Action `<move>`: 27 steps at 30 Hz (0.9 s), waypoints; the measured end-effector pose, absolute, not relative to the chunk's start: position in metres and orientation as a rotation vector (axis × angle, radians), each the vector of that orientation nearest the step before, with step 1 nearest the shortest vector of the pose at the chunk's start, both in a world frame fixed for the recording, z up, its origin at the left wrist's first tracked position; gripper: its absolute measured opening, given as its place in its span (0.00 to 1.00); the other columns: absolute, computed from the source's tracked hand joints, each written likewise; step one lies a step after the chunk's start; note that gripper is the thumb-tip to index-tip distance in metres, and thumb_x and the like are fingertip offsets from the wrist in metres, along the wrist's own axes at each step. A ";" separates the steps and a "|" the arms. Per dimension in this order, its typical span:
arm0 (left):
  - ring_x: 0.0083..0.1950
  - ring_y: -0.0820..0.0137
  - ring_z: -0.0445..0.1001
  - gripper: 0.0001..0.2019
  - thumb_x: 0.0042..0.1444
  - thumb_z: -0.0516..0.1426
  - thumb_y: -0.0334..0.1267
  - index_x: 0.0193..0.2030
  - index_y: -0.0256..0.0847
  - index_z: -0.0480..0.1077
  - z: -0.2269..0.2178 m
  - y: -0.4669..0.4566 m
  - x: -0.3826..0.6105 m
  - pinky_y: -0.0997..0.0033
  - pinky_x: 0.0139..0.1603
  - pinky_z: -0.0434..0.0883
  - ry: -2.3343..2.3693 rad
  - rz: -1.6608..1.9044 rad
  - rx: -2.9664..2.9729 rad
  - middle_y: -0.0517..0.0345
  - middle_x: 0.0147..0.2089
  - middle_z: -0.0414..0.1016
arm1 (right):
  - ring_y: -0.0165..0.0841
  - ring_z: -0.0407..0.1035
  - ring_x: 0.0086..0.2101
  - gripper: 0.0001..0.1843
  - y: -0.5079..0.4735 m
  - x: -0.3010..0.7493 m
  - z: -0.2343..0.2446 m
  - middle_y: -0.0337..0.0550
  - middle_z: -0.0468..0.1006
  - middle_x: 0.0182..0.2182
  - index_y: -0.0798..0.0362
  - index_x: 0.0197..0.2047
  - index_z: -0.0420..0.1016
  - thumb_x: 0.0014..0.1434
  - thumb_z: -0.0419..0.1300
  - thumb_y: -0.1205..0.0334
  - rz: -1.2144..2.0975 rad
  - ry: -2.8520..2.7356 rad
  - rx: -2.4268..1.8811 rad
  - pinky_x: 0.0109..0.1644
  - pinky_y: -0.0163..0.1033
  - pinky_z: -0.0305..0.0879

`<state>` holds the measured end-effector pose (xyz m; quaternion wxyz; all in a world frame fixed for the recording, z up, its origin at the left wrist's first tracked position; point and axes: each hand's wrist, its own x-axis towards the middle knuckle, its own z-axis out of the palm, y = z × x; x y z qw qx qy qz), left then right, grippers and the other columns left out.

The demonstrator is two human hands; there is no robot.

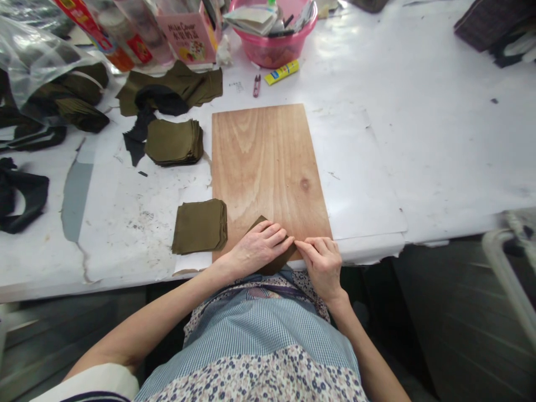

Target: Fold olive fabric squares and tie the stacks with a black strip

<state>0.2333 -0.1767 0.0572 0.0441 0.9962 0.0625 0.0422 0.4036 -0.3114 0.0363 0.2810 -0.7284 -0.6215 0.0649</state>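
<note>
Head view: olive cloth [277,263] lies beneath the flattened left hand [260,246], right hand [322,262] pinching its edge.

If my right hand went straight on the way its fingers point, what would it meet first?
Most likely the fingertips of your bare left hand, resting on the flat olive-green fabric piece. Your right hand points leftward at them, and they look almost in contact, though depth leaves any gap unclear.

Light glares on a white-topped table [439,139] beside a pale tubular frame [500,265].
</note>
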 end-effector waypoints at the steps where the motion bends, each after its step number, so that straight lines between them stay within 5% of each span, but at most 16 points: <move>1: 0.58 0.63 0.66 0.18 0.65 0.51 0.33 0.62 0.38 0.62 0.057 -0.176 0.234 0.59 0.62 0.62 0.189 0.123 3.046 0.49 0.54 0.70 | 0.33 0.66 0.38 0.09 -0.311 0.403 0.036 0.41 0.77 0.35 0.48 0.45 0.79 0.64 0.59 0.63 0.175 -1.650 -1.958 0.46 0.40 0.58; 11: 0.58 0.61 0.64 0.19 0.66 0.50 0.34 0.63 0.41 0.61 0.057 -0.175 0.233 0.58 0.61 0.62 0.167 0.081 3.056 0.50 0.54 0.69 | 0.33 0.65 0.38 0.07 -0.311 0.405 0.037 0.41 0.76 0.34 0.48 0.42 0.79 0.63 0.60 0.64 0.179 -1.672 -1.951 0.46 0.40 0.57; 27: 0.59 0.61 0.65 0.19 0.66 0.50 0.33 0.63 0.41 0.60 0.059 -0.176 0.233 0.57 0.60 0.64 0.175 0.089 3.047 0.49 0.55 0.69 | 0.35 0.65 0.41 0.16 -0.323 0.408 0.032 0.44 0.76 0.38 0.45 0.52 0.77 0.64 0.57 0.69 0.093 -1.795 -1.964 0.46 0.41 0.60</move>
